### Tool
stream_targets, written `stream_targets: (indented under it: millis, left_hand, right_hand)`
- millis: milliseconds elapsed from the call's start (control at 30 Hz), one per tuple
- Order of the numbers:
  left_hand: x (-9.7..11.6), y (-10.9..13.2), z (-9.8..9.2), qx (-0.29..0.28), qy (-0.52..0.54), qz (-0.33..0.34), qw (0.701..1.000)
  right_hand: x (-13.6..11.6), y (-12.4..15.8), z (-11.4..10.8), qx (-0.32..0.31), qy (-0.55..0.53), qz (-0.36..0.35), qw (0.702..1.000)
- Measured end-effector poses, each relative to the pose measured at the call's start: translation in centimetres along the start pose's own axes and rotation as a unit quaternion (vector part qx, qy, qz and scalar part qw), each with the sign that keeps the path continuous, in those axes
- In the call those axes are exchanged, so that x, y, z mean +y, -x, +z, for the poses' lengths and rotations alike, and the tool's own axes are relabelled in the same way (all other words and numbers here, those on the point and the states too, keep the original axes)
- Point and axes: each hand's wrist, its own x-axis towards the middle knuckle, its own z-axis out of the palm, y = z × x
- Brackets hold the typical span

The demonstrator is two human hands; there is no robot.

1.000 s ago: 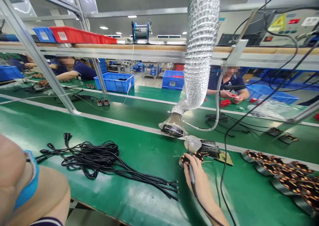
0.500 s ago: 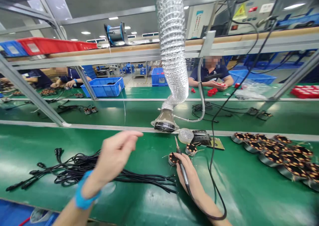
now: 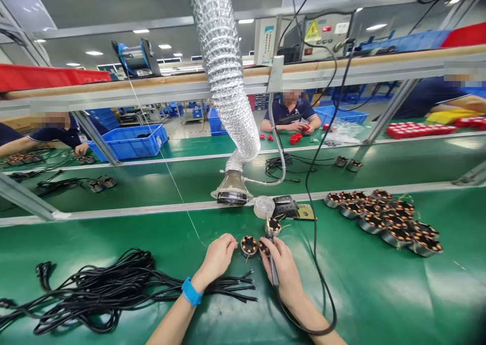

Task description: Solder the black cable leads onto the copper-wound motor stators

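Note:
My right hand (image 3: pixel 283 268) is wrapped round a soldering iron (image 3: pixel 272 256) whose tip points up past a round copper-wound stator (image 3: pixel 249 244) lying on the green bench (image 3: pixel 379 294). My left hand (image 3: pixel 218 256), with a blue wristband, is pinched on a thin solder wire (image 3: pixel 167 168) just left of that stator. A second stator (image 3: pixel 274 226) sits just behind the iron's tip. The fingertips of both hands nearly touch the first stator.
A bundle of black cables (image 3: pixel 106 289) lies at the left. Several more stators (image 3: pixel 383 217) are grouped at the right. A silver exhaust hose (image 3: pixel 226 91) ends in a funnel (image 3: pixel 232 192) behind my hands. Other people work across the conveyor.
My left hand came down from mid-air to the bench and pinched the solder wire beside the stator. The view swung right. My right hand kept the iron.

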Motion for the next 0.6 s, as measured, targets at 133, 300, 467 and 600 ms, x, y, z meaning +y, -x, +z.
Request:
stream_targets:
  millis: [133,300,467,600]
  left_hand:
    - [-1.1,0.1,-0.5,0.034,0.008,-0.006,0.999]
    - [-2.7,-0.4,-2.1,0.04,0.043,-0.052,0.997]
    - [-3.4,-0.7,-3.7,0.012,0.101,-0.081,0.991]
    - [-3.4,-0.5,-3.1,-0.006,0.155,-0.077,0.985]
  right_hand:
    - [1.4,0.5,-1.6,-0.004,-0.007,0.02,1.0]
    - [3.4,1.2,-3.5,0.027,0.062,0.025,0.997]
    - [1.8,0.8,-2.5,0.042,0.057,-0.011,0.997]
    - [-0.6,-0.5,-0.3,-0.005,0.007,-0.084,0.996]
